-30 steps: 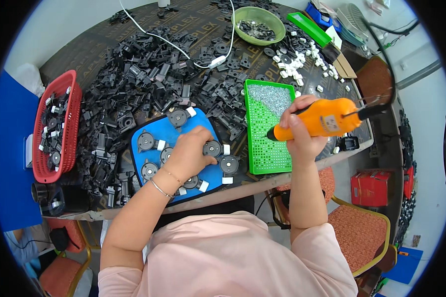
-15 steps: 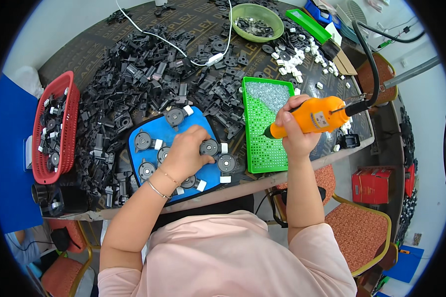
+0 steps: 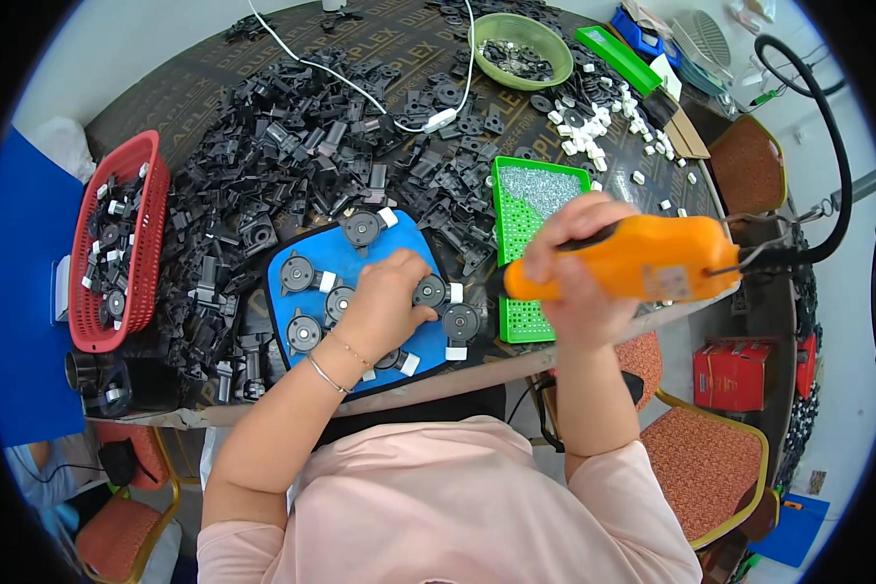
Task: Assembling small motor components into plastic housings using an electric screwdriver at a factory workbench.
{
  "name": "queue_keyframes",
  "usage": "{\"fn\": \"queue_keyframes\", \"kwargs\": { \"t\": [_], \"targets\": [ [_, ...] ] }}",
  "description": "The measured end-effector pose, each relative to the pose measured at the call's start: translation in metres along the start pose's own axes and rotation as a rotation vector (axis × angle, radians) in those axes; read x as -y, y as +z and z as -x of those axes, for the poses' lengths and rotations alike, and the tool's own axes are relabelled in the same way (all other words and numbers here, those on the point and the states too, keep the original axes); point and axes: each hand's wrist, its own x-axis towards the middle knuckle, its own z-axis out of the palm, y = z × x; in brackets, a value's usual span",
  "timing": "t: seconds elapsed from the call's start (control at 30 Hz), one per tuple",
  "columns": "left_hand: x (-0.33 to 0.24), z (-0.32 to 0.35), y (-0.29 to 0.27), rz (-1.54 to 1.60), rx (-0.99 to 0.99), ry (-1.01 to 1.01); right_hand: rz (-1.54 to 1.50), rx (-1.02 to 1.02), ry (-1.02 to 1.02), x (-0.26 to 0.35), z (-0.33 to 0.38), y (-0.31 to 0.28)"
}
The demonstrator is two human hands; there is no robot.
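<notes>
On a blue mat (image 3: pixel 414 229) at the table's front edge lie several round black plastic assemblies, each with a white tab. My left hand (image 3: pixel 387 304) is closed on one black round assembly (image 3: pixel 430 290) at the mat's right side, its fingers around the disc. Another assembly (image 3: pixel 460 322) sits just in front and to the right of it. My right hand (image 3: pixel 586 277) grips an orange electric screwdriver (image 3: pixel 676 255), held nearly level above the green perforated tray (image 3: pixel 519 229). The black nose points left, at the tray's left edge. Small silver screws (image 3: pixel 545 188) fill the tray's far end.
Heaped black plastic parts (image 3: pixel 273 156) cover the table's left and middle. A red basket (image 3: pixel 156 229) of assemblies stands at far left. White pieces (image 3: pixel 589 131) lie behind the tray, near a green bowl (image 3: pixel 565 70). The screwdriver's black cord (image 3: pixel 840 165) loops up at right.
My right hand has lifted the screwdriver and brought it left, swinging it more level. My left hand keeps its hold on the same assembly. The whole view has shifted slightly.
</notes>
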Motion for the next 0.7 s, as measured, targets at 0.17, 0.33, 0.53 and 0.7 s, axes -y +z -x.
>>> {"fn": "queue_keyframes", "kwargs": {
  "t": [0.17,0.33,0.53,0.7],
  "targets": [
    [0.013,0.002,0.015,0.010,0.003,-0.015,0.063,0.150,0.066,-0.023,0.010,0.038],
    [0.014,0.000,0.017,0.069,-0.009,-0.024,0.056,0.166,0.103,-0.030,0.009,0.050],
    [0.017,0.001,0.016,-0.003,-0.109,0.165,0.094,0.150,0.108,-0.041,0.017,0.056],
    [0.020,-0.001,0.019,0.059,-0.102,0.137,0.074,0.223,0.136,-0.037,0.009,0.052]
  ]
}}
